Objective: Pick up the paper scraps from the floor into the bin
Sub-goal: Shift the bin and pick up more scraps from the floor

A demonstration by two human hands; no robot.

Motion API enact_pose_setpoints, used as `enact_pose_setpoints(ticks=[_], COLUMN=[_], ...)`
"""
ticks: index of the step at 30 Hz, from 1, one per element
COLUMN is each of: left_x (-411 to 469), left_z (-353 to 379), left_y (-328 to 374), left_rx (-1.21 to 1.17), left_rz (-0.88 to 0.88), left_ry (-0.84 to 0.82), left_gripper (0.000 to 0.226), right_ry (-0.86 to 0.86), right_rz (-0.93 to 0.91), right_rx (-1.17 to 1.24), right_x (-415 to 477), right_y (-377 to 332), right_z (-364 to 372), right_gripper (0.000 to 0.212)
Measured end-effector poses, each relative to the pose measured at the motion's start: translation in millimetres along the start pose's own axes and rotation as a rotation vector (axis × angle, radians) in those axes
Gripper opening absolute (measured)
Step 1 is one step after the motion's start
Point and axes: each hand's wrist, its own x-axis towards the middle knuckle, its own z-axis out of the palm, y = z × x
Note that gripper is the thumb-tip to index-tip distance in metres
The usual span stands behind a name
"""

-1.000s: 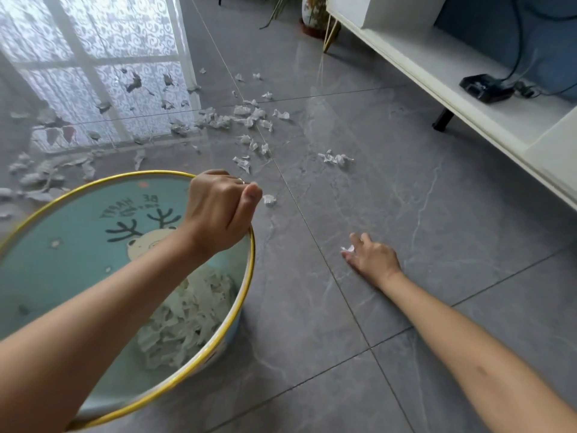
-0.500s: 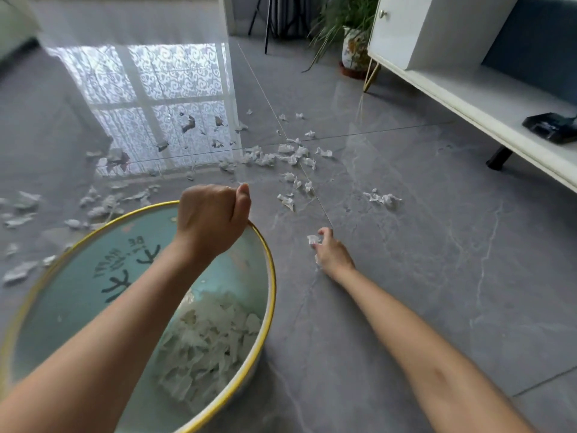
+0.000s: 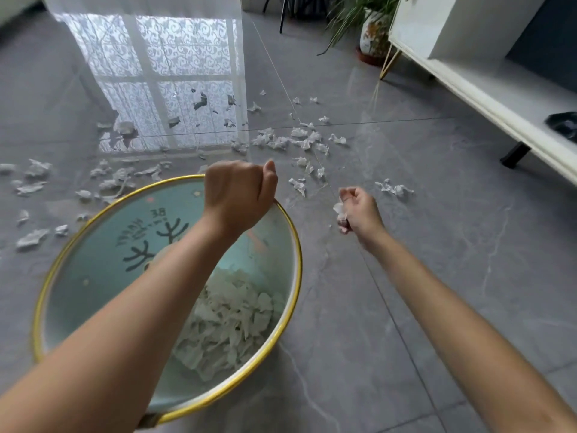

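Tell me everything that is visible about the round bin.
The bin is round and open-topped, with pale teal inner walls and a thin gold rim. Dark lettering and antler shapes show reversed on its wall. White paper scraps lie heaped at its bottom. The left hand grips its far rim.

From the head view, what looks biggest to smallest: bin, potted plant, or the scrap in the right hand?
1. bin, nearest too.
2. potted plant, shrunk by distance.
3. scrap pinched by the right hand.

Glossy grey tiles, white cabinet
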Motion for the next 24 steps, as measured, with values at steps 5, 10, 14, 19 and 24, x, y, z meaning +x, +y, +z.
enact_pose_setpoints(ticks=[5, 10, 14, 19, 24], left_x=[-1, 1, 13, 13, 3], left_z=[-3, -8, -16, -29, -50], left_y=[2, 5, 5, -3, -16], left_rx=[-0.025, 0.007, -0.131, -0.326, -0.223], left_rz=[-0.023, 0.005, -0.117, -0.085, -0.016], left_ry=[-0.041, -0.103, -0.279, -0.432, -0.448], left_gripper=[0.052, 0.058, 0.045, 0.025, 0.021], right_ry=[-0.549, -0.616, -0.583, -0.675, -0.572], right_rz=[-0.100, -0.167, -0.158, -0.123, -0.204], right_rx=[0.095, -0.114, -0.464, -0.578, -0.470], right_x=[-83, -145, -168, -178, -177], right_y=[-91, -124, -119, -117, -113], right_z=[-8, 34, 58, 60, 51], right_gripper=[0.013, 0.016, 0.020, 0.043, 0.027])
